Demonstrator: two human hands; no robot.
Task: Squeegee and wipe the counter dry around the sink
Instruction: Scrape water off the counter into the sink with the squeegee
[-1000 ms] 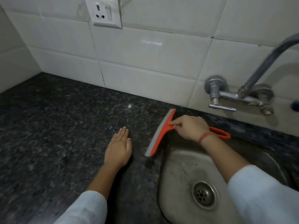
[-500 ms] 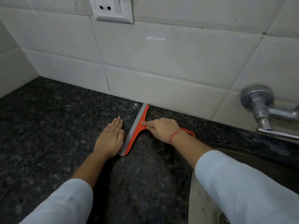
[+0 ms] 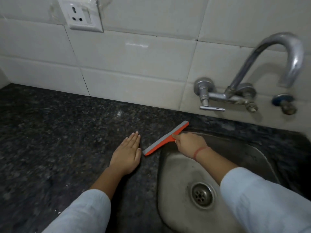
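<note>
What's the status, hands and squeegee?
Right hand shut on squeegee, blade at sink's left rim. Left hand flat on counter, open. Nothing in the way.

Dark speckled granite counter [image 3: 58, 132] bearing flat left hand [image 3: 127, 154] and orange squeegee [image 3: 165, 138].

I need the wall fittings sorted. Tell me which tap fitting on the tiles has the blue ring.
The small stub valve at far right. It wears a blue collar; the curved-spout tap to its left is plain grey metal.
</note>
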